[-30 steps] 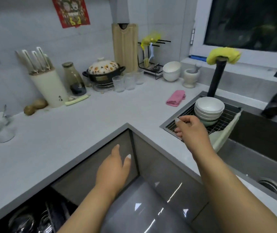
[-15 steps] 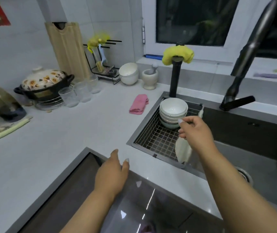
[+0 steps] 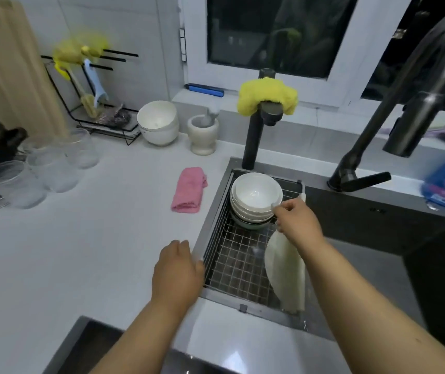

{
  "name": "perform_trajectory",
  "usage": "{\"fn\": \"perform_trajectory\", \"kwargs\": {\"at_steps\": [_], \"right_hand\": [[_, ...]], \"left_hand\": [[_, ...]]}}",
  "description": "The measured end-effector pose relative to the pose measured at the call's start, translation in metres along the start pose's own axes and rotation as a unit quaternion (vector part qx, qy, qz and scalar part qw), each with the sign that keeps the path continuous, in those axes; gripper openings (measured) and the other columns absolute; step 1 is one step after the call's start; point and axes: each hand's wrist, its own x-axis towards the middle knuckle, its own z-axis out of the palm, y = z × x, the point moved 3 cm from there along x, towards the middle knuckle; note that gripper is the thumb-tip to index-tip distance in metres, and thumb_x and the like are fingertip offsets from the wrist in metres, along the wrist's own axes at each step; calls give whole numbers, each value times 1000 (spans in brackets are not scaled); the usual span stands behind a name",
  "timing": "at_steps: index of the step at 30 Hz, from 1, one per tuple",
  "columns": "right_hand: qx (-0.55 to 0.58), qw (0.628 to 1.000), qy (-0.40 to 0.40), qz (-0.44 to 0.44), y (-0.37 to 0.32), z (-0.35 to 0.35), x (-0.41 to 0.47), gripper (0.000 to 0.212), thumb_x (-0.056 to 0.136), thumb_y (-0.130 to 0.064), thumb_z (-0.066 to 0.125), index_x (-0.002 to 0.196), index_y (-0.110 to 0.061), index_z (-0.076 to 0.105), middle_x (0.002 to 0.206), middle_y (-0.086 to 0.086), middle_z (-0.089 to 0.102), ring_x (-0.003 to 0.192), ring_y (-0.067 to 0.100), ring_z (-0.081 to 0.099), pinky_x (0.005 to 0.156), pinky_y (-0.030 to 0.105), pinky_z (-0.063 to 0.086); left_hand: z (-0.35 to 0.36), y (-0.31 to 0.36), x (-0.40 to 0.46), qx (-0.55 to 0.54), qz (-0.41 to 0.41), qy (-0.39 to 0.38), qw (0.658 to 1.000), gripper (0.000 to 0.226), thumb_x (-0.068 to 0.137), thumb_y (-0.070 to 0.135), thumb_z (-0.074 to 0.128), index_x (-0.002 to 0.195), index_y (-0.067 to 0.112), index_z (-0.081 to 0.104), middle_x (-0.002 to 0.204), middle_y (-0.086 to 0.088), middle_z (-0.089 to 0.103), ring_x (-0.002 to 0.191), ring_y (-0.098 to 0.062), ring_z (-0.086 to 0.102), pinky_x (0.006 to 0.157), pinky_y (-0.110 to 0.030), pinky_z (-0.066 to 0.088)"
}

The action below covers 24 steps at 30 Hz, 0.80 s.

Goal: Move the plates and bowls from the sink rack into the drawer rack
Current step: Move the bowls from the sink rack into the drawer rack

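Pinching grip, your right hand (image 3: pixel 298 225): fingertips on the stacked bowls' (image 3: pixel 256 197) rim.
Relaxed grip, your left hand (image 3: pixel 178 271): released, over the surface (image 3: pixel 81 252).

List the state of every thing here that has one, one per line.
stack of bowls: upright, nested, on the sink rack
plates: on edge, leaning at the rack's right side
right hand: fingers curled at the top bowl's rim
left hand: relaxed, at the rack's left edge
pink cloth: folded, flat on the counter
yellow cloth: draped over the small tap
glasses: upright, empty
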Motion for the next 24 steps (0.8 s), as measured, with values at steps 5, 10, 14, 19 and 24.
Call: {"fn": "perform_trajectory", "kwargs": {"at_steps": [5, 10, 14, 19, 24], "right_hand": [[-29, 999, -5, 45, -2, 20, 38, 42, 84, -47, 51, 104, -11, 59, 101, 10, 69, 80, 26, 67, 70, 33, 52], [-91, 992, 4, 84, -2, 30, 69, 40, 89, -33, 48, 111, -3, 59, 95, 10, 66, 64, 21, 58, 51, 23, 32], [-135, 987, 24, 87, -2, 38, 86, 44, 93, -32, 49, 127, -4, 48, 121, 14, 61, 105, 34, 60, 74, 30, 42], [-170, 980, 67, 84, -6, 42, 101, 44, 94, -35, 52, 122, -2, 45, 119, 17, 61, 106, 36, 60, 74, 33, 43], [-206, 971, 84, 91, -6, 44, 108, 50, 87, -38, 65, 117, -1, 50, 115, 16, 63, 103, 36, 62, 72, 35, 44]], "left_hand": [[24, -6, 32, 41, 54, -19, 998, 67, 95, 47, 30, 148, 7, 29, 157, -16, 22, 145, -29, 16, 119, -34, 7], [34, -7, 47, 80, 75, 3, 994, 76, 87, 55, 18, 150, 13, 25, 158, -8, 22, 146, -23, 15, 120, -38, 0], [34, -6, 52, 95, 72, -1, 993, 75, 86, 54, 23, 149, 13, 30, 156, -8, 28, 145, -23, 21, 120, -41, 4], [35, -6, 54, 109, 62, -13, 992, 76, 82, 53, 24, 145, 12, 38, 152, -9, 37, 141, -25, 30, 119, -43, 10], [38, -7, 56, 121, 57, -18, 991, 74, 81, 50, 31, 141, 10, 44, 147, -11, 43, 138, -27, 36, 118, -46, 17]]}}
